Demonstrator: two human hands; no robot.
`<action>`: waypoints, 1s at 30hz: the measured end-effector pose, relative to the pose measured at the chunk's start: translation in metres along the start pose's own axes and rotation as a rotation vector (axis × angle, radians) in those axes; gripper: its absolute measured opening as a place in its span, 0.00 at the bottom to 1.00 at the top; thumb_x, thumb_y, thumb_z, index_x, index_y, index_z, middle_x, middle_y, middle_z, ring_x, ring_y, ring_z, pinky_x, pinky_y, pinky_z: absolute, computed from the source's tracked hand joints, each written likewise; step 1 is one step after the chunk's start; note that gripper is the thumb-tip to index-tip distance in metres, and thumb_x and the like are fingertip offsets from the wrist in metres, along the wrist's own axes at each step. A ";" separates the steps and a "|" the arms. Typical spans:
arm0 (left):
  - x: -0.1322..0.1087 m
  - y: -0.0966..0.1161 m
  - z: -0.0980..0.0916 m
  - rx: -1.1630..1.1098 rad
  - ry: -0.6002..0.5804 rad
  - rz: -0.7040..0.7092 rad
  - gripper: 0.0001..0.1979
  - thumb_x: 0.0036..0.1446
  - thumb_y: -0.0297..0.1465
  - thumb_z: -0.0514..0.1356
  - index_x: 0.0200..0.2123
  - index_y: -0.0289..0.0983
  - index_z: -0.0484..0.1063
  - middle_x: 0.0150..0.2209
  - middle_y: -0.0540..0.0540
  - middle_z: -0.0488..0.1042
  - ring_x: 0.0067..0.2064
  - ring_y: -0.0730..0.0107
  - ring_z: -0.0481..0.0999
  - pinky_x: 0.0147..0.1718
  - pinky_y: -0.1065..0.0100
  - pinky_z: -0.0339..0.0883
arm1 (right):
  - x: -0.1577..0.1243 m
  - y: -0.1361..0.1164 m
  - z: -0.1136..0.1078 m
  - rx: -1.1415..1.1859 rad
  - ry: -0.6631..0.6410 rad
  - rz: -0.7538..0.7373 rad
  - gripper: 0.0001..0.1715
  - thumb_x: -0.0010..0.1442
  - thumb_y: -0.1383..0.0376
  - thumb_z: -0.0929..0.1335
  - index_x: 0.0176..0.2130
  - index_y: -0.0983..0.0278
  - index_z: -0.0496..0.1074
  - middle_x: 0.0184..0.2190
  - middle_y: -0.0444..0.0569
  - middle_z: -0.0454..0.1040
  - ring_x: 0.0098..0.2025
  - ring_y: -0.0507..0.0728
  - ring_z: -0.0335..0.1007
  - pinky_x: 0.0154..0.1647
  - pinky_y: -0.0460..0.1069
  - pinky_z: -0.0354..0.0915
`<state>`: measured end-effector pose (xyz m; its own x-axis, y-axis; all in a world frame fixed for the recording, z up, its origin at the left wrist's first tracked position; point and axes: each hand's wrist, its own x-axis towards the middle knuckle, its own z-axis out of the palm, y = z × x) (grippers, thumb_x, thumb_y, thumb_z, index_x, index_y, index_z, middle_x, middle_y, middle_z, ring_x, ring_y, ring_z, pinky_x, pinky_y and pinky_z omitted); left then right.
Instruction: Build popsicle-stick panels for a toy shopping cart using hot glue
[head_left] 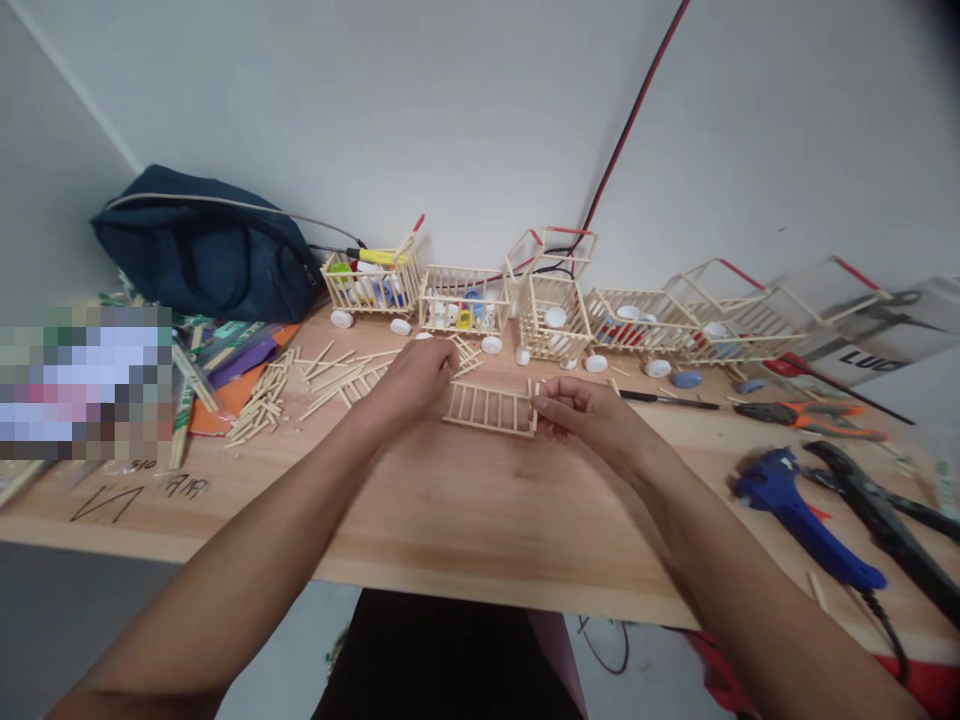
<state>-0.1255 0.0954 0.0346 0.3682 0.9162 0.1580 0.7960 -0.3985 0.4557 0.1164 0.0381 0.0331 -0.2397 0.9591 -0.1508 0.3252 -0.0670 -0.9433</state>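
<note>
A small ladder-like panel of thin wooden sticks (493,410) lies on the table between my hands. My right hand (589,412) pinches its right end, where a short upright stick stands. My left hand (421,378) hovers by the far left corner of the panel, fingers curled closed; whatever they hold, if anything, is hidden. Behind and beside that hand, more stick pieces (352,385) are spread out. Beyond both hands stands a row of little stick-built carts with bottle-cap wheels, among them one cart (555,318) with a red handle.
Loose short sticks (262,400) are heaped at left beside coloured paper and a dark blue bag (214,245). On the right lie a blue hot glue gun (806,515), orange-handled pliers (810,415) and a black-handled tool (885,520). A wall rises behind the carts.
</note>
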 end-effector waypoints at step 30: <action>-0.012 0.020 0.000 0.284 -0.120 -0.063 0.09 0.56 0.26 0.52 0.35 0.36 0.72 0.35 0.41 0.75 0.38 0.58 0.73 0.35 0.64 0.63 | 0.036 -0.014 0.035 -0.901 0.184 0.055 0.16 0.55 0.64 0.65 0.19 0.63 0.70 0.18 0.46 0.68 0.24 0.52 0.60 0.26 0.48 0.52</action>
<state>-0.1142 0.0764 0.0411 0.3547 0.9347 0.0248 0.9151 -0.3524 0.1960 0.0716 0.0645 0.0305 -0.0784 0.9947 -0.0667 0.9401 0.0515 -0.3371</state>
